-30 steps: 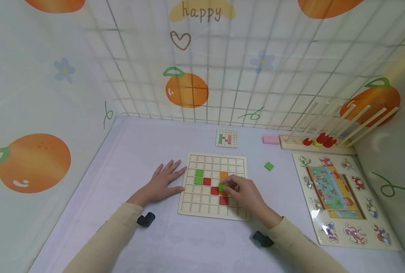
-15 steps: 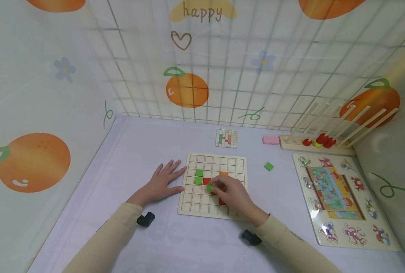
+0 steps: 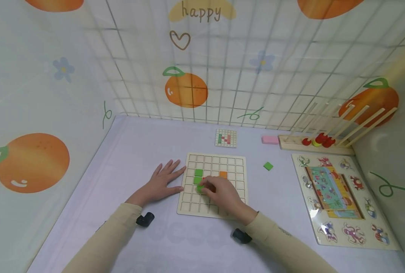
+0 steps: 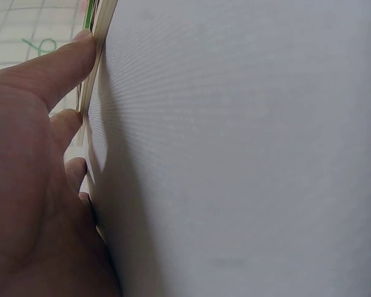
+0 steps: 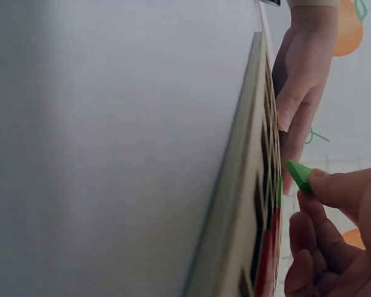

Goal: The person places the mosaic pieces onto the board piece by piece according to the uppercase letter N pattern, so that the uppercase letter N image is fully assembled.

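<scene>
A square wooden grid board (image 3: 189,204) lies on the table between the hands. The right hand (image 3: 221,193) pinches a green square tile (image 5: 300,176) between thumb and index finger, tilted close over the board's left part. Two green tiles (image 3: 198,176) sit in cells just behind it, and an orange tile (image 3: 223,174) lies farther right. Red tiles (image 5: 267,260) show in the right wrist view; the right hand mostly hides them from the head view. The left hand (image 3: 161,184) lies spread on the table, its thumb and index fingertips at the board's left edge.
A loose green tile (image 3: 268,166) lies right of the board. Behind it are a small pattern card (image 3: 226,138) and a pink block (image 3: 270,140). At right stand a peg rack (image 3: 318,145) with beads and a picture puzzle board (image 3: 346,223).
The right hand has moved left across the board with the green tile, from the orange and red tiles to below the two green ones. The left hand has stayed put.
</scene>
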A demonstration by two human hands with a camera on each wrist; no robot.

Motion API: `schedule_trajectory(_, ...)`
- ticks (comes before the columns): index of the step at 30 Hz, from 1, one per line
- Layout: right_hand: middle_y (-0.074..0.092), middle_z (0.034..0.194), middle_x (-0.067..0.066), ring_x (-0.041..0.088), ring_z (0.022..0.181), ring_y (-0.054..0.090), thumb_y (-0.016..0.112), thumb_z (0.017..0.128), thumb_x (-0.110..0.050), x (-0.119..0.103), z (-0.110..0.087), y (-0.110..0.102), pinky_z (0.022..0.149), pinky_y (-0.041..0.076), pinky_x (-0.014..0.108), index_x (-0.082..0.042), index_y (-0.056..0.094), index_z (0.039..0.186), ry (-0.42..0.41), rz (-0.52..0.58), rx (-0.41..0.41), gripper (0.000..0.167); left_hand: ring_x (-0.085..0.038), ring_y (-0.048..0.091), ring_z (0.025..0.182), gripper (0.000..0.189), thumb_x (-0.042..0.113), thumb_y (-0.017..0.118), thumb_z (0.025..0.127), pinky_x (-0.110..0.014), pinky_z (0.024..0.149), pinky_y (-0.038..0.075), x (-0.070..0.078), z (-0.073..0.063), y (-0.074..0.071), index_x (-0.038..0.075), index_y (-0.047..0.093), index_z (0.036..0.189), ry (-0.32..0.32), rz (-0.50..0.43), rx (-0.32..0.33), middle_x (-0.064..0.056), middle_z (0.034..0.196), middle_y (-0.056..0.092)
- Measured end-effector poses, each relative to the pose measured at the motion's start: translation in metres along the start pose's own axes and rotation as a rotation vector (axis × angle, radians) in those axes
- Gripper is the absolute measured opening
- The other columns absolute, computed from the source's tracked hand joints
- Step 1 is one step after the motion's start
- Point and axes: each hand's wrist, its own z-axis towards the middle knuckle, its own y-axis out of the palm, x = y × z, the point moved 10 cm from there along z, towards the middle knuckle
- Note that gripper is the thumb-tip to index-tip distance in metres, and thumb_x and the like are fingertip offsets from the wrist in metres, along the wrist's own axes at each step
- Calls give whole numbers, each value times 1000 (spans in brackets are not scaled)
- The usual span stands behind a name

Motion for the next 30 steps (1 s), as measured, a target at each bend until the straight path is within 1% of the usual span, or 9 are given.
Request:
schedule_trajectory(4,68,86,-16,6,73,55,79,92,-21,0,2,6,65,49,23,-25,75,104,13,-9,-22,14,-28,0,157,78,60,58,98,-54,124,-5,0,0,0,29,27,162,4,3,2,-2,171,9)
schedule_trajectory(8,64,81,-17,6,71,53,78,92,-22,-1,6,10,63,47,23,-25,75,104,15,-41,-35,13,-29,0,157,78,59,59,97,-55,124,-5,1,-1,-2,28,28,162,4,4,0,-3,171,10)
schedule_trajectory(11,63,80,-17,6,70,52,78,92,-23,-2,8,11,62,46,22,-25,76,105,11,-72,-34,13,-31,2,157,79,58,60,97,-57,124,-4,3,-1,-3,26,29,162,11,5,5,-6,171,11)
schedule_trajectory(14,65,81,-15,6,72,52,78,92,-24,-4,10,13,63,46,23,-24,76,104,7,-95,-32,12,-31,2,157,79,57,61,97,-57,124,-3,3,-1,-4,26,29,162,15,8,4,-6,171,11)
schedule_trajectory(17,65,83,-15,6,73,52,78,92,-26,-5,11,16,64,46,22,-25,75,104,22,-119,-37,12,-31,2,157,78,57,60,97,-57,124,-3,3,-1,-3,26,29,162,16,9,4,-6,171,11)
schedule_trajectory(22,62,83,-16,7,76,51,79,91,-27,-6,12,19,63,45,22,-26,74,102,52,-159,-44,12,-31,2,157,78,58,59,97,-57,124,-3,2,0,-2,27,29,162,15,6,3,-5,171,11)
schedule_trajectory(27,62,92,-13,8,84,51,80,90,-24,-8,12,17,69,48,23,-25,74,100,45,-194,-31,11,-32,3,157,78,57,61,97,-59,124,-2,3,0,-2,26,30,162,27,3,17,-6,171,13)
schedule_trajectory(30,63,97,-12,8,90,53,81,89,-23,-9,13,17,75,51,24,-24,74,99,44,-207,-32,13,-30,2,157,78,58,59,97,-57,124,-3,1,0,-1,27,30,162,20,7,12,-5,171,12)
